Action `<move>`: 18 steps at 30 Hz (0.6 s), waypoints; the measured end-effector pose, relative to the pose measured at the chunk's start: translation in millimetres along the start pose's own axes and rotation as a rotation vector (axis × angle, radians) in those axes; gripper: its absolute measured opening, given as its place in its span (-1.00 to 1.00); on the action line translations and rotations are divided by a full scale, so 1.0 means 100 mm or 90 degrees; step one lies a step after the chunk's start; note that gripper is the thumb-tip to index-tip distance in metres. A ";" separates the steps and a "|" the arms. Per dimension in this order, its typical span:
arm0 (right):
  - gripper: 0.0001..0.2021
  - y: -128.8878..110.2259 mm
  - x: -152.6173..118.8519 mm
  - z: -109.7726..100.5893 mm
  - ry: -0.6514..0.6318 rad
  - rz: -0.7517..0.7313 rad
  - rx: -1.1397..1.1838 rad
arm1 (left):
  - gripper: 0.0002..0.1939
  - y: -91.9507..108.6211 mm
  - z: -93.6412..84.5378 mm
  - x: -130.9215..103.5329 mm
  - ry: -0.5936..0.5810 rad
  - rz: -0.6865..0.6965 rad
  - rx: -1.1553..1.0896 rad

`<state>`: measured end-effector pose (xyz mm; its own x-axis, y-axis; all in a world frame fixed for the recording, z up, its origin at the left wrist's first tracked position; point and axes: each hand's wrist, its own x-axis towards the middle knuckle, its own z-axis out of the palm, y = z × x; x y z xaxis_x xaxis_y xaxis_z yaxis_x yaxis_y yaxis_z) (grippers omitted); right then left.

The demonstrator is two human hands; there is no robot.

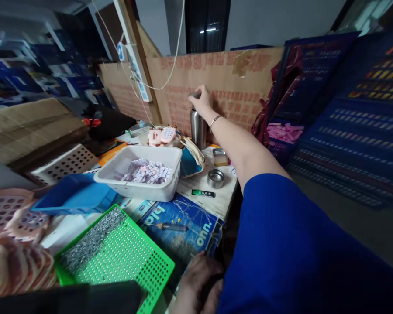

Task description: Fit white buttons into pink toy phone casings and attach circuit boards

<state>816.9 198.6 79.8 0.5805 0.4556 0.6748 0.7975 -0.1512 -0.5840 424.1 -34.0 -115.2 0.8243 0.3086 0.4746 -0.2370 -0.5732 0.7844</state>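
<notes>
My right hand (201, 101) reaches far forward, its fingers closed around the metal lid (194, 95) at the top of a steel bottle (198, 128). The bottle stands upright at the back of the table; whether the lid is loose from it I cannot tell. Low in the view, my left hand (199, 283) is in shadow by the table's near edge, fingers curled; anything inside them is hidden. Just ahead of it, a screwdriver (173, 226) lies on a blue printed cardboard sheet (196, 213).
A green perforated basket (150, 257) holds many small metal screws. Behind it are a blue tray (75, 194) and a white tub (140, 192) of small pale pieces. A round tin (215, 178) and a green-black strip (203, 193) lie right. Dark blue crates (340, 131) stand beyond.
</notes>
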 end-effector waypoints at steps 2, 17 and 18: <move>-0.71 0.02 -0.04 0.00 -0.013 -0.027 -0.046 | -0.82 -0.01 0.01 0.00 0.015 -0.002 -0.015; -0.60 -0.08 -0.25 -0.26 -0.098 -0.023 -0.265 | -0.85 0.11 -0.14 0.06 -0.127 -0.058 0.008; -0.61 -0.09 -0.27 -0.27 -0.095 -0.029 -0.283 | -0.85 0.12 -0.14 0.07 -0.122 -0.054 0.010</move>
<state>798.1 163.6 79.1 0.5387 0.5875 0.6039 0.8340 -0.4736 -0.2832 420.1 -28.1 -97.3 0.9240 0.2075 0.3211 -0.1556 -0.5632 0.8115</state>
